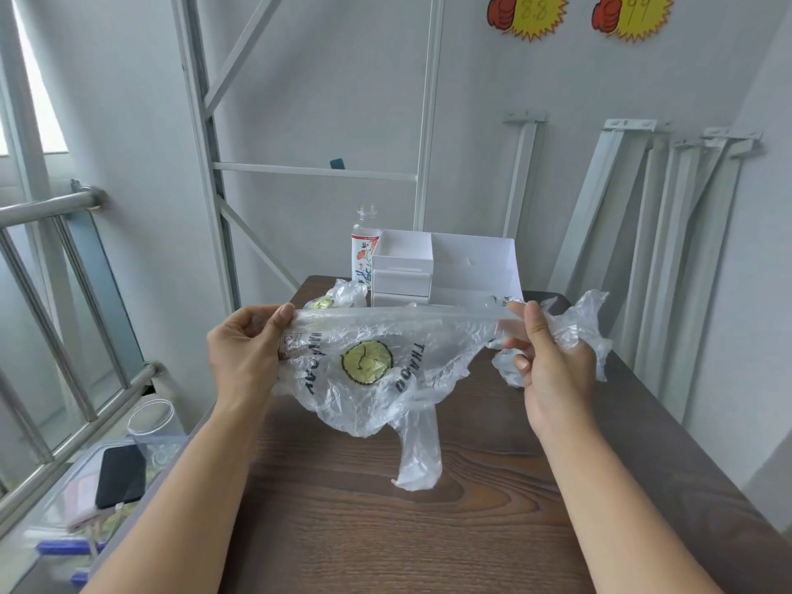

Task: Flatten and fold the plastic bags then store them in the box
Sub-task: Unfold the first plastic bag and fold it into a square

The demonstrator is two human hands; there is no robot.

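A clear plastic bag (377, 370) with a yellow smiley print and black letters hangs stretched above the dark wooden table (385, 529). My left hand (246, 353) grips its left end, thumb on top. My right hand (548, 358) pinches its right end, where crumpled plastic bunches behind the fingers. One handle of the bag droops down to the table. A second crumpled bag (338, 295) lies behind, near the white box (445, 267) with compartments at the table's far edge.
A clear bottle (365, 250) with a flowered label stands left of the box. Metal shelf rails (668, 250) lean on the wall at right. At lower left a transparent bin (107, 486) holds a dark phone and a clear cup; a steel railing runs along the left.
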